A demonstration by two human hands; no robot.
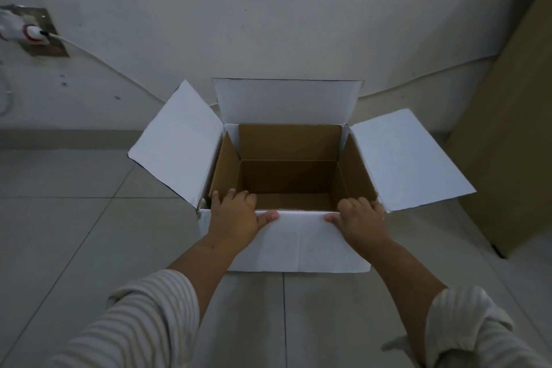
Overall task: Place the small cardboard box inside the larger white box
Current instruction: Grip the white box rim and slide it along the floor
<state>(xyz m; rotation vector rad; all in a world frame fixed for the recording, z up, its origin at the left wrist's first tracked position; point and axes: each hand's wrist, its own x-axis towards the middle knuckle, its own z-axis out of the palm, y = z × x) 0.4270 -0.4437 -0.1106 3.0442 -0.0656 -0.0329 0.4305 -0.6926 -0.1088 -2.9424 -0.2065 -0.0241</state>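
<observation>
A pale tiled floor meets a plain white wall, with the flat side of a light brown wooden cabinet standing at the right. The large cardboard box, white outside and brown inside, sits on the floor close to the wall, directly in front of the person. Its top is open. The far flap stands upright, the left flap and right flap splay outward, and the near flap hangs down over the front. Its brown floor shows in shadow.

The left hand and right hand both grip the near rim, fingers curled over the edge into the box and thumbs pressed on the white outer face. Striped sleeves are pushed up both forearms.

At the upper left, a white plug sits in a metal wall socket plate, its white cable trailing down along the wall.
</observation>
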